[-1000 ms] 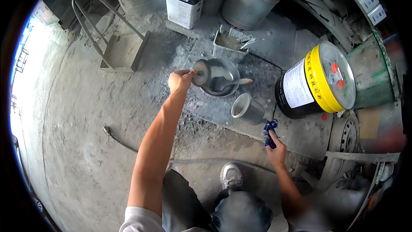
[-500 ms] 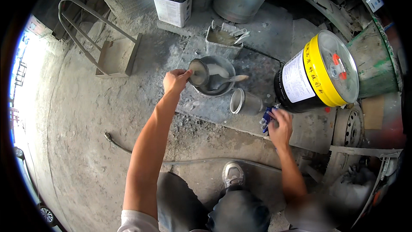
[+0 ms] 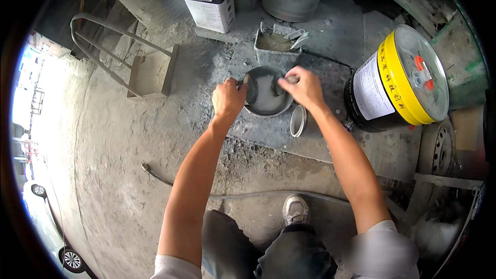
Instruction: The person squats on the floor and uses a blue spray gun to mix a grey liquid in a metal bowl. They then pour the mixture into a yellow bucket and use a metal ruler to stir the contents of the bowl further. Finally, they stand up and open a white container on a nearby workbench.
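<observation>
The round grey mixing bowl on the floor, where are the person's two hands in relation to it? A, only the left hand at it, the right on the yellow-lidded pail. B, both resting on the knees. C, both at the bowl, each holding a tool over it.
C: the left hand grips a putty knife at the round grey mixing bowl, and the right hand holds another tool over its grey paste.
</observation>
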Tool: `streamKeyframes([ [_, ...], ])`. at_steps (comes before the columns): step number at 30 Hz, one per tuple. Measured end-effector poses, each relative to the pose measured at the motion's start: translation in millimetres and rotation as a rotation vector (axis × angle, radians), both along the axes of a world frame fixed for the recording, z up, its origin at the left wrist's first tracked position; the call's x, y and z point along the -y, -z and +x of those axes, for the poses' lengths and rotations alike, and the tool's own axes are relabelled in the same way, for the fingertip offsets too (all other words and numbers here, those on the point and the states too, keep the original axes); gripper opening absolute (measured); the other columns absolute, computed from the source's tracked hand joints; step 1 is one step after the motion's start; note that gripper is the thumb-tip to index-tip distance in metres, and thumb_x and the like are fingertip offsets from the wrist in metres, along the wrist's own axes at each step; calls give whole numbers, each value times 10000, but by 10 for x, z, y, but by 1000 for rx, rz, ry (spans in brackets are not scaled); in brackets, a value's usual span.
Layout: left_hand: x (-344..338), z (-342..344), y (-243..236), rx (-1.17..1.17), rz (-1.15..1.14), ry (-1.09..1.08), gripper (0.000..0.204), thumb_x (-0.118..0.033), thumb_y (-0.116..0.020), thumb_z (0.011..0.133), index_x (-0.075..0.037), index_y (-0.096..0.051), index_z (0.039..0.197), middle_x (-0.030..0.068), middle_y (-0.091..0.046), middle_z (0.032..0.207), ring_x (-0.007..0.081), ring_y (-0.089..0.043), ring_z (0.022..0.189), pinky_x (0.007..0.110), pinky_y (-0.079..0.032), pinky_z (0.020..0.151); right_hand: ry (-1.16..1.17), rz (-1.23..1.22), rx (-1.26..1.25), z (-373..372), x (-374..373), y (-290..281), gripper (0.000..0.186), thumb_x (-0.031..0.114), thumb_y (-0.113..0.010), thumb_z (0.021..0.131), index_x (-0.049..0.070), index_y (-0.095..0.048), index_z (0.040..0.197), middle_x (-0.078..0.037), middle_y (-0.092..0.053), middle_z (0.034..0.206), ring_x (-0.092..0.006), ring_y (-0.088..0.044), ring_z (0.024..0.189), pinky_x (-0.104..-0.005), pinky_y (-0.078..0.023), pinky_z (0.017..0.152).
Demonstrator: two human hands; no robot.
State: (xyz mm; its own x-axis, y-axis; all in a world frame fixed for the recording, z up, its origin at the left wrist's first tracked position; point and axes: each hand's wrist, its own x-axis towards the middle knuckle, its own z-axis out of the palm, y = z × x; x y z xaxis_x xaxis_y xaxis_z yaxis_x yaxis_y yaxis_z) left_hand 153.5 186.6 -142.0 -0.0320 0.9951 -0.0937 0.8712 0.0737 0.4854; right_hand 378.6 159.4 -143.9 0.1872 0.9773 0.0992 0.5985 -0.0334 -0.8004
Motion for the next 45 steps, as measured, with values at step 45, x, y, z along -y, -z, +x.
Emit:
streamKeyframes([
  [45, 72, 260, 400, 195, 179, 230, 652, -81, -738, 732, -158, -515, 1340, 180, -678, 1121, 390, -659, 1004, 459, -523, 859, -303, -67, 73, -30, 432, -93, 231, 255, -666, 871, 42, -682, 958, -164, -723, 876, -331, -702, 836, -417, -546, 766],
])
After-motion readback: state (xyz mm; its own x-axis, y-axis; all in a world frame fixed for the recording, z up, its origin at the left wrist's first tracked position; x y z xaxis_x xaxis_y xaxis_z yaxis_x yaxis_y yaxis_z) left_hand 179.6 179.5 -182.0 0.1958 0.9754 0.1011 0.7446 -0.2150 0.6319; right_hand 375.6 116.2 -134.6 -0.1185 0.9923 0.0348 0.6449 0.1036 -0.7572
